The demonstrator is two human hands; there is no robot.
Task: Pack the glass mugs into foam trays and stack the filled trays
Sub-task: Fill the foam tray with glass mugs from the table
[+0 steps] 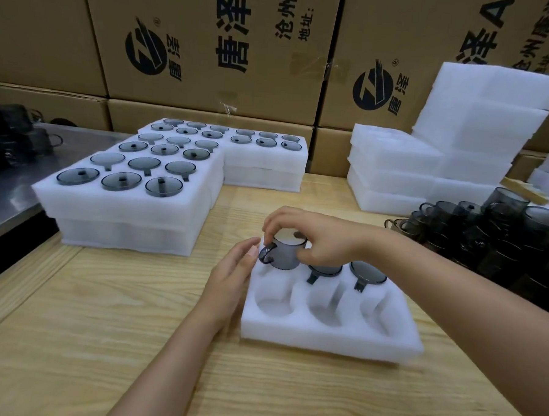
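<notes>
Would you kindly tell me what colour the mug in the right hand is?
Smoky grey, see-through glass; the head view shows the mug clearly.

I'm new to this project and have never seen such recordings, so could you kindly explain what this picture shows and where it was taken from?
No machine here: a person works with two bare hands, and the one picture comes from a wide-angle camera worn on the head, looking down. The right hand grips a smoky glass mug by its rim, at the back-left pocket of a white foam tray on the wooden table. The left hand lies open beside the tray's left edge. Two seated mugs fill the other back pockets; three front pockets are empty. Filled trays stand stacked at left, loose mugs and empty trays at right.
</notes>
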